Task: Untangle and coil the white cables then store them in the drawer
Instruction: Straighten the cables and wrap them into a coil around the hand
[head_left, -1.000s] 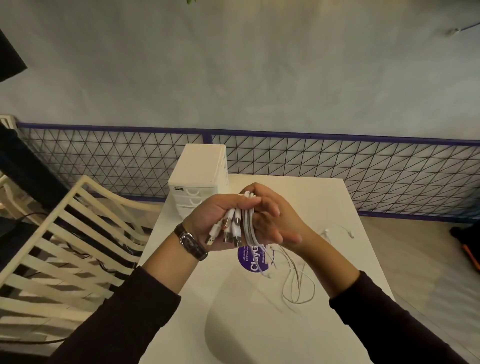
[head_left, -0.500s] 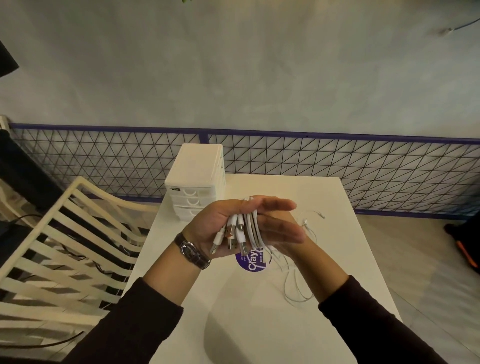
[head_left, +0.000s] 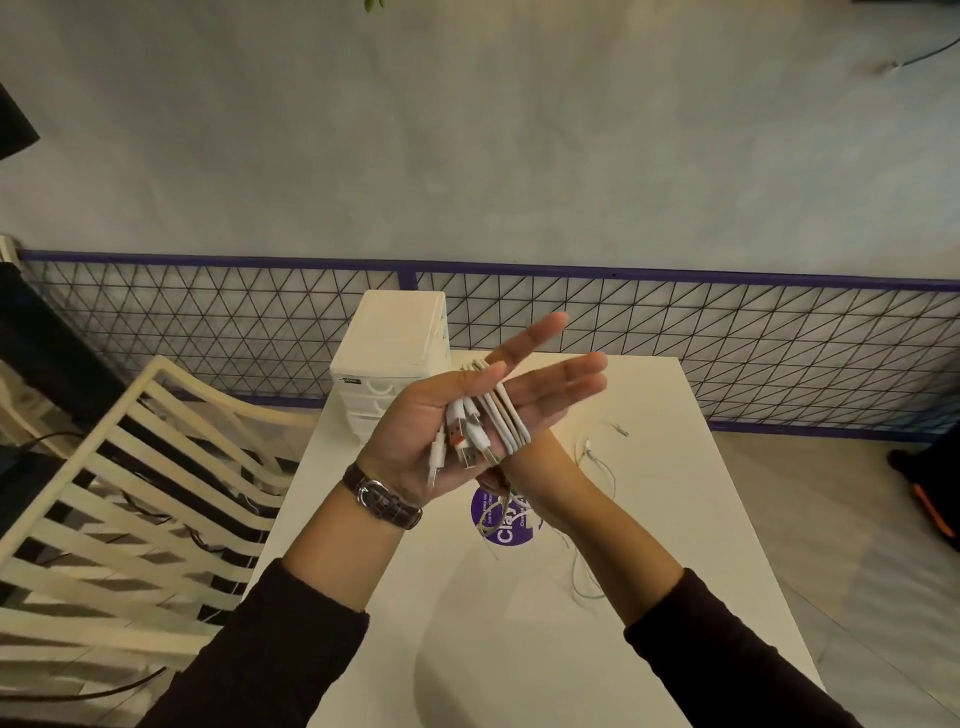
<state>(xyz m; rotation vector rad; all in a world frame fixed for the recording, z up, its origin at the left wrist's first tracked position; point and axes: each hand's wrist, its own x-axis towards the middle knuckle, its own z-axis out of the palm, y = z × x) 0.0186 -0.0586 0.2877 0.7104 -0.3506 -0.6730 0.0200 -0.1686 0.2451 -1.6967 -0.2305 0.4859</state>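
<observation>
A bundle of white cables is looped round the straight fingers of my left hand, which is raised palm up above the table. Several plugs, one with an orange tongue, lie across that palm, and the thumb presses the loops at the top. My right hand reaches behind and under the left one. It is mostly hidden, with one finger sticking out straight. A cable tail hangs down from the bundle. The white drawer unit stands at the table's far left corner, its drawers closed.
Thin loose white cables lie on the white table to the right of my hands. A purple round sticker sits under them. A cream slatted chair stands to the left, and a wire fence runs behind.
My right hand has opened off the bundle and slid behind the left. The left fingers have straightened, laying the plugs and loops bare. Both hands rose slightly.
</observation>
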